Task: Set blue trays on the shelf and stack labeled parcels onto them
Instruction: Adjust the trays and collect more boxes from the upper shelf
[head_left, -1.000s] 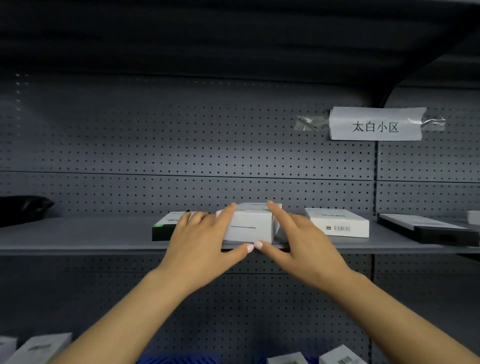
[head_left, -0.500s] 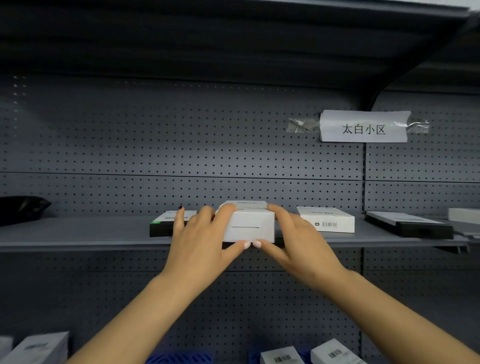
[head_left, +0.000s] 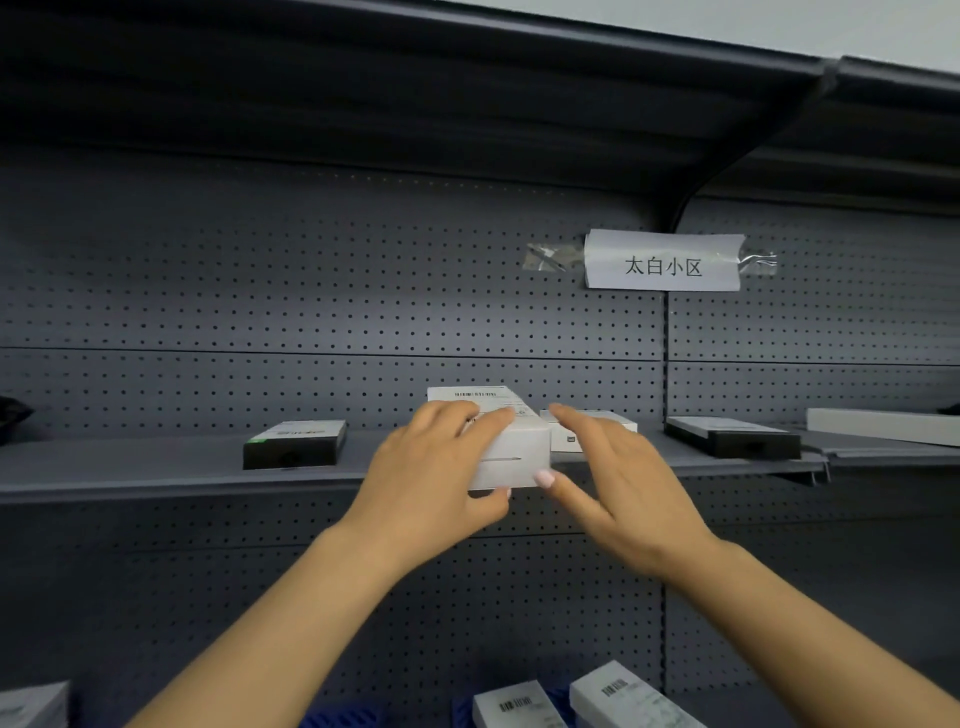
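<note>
White parcel (head_left: 511, 457) gripped at frame centre by left hand (head_left: 431, 483), fingers curled over the labelled top, thumb tucked under the bottom front edge; lifted a little, front edge just ahead of the lip of grey shelf (head_left: 156, 467), barcode label on top tilted toward the camera. Right hand (head_left: 618, 478) at about 3 o'clock of the parcel, fingers spread and nearly straight, holding nothing; thumb tip touching the parcel's lower right corner, or just beside it, hard to tell which. Behind that hand, partly hidden, second white box (head_left: 576, 436) lying flat on the shelf. At 9 o'clock of the parcel, well apart, black box with white label (head_left: 296, 444) flat on the shelf, a green mark at its front left corner. At 3 o'clock, past the right hand, flat black box (head_left: 737, 439), and beyond it, on the neighbouring shelf section, long white box (head_left: 883, 426). At 1 o'clock of the parcel, paper sign (head_left: 664, 261) taped to grey pegboard (head_left: 311, 291), printed 太白小区. At 6 o'clock, along the bottom edge of the frame, two labelled white parcels (head_left: 582, 699) side by side, with slivers of blue tray (head_left: 337, 719) just to their left. At 8 o'clock, bottom-left corner, part of another white box (head_left: 31, 706).
</note>
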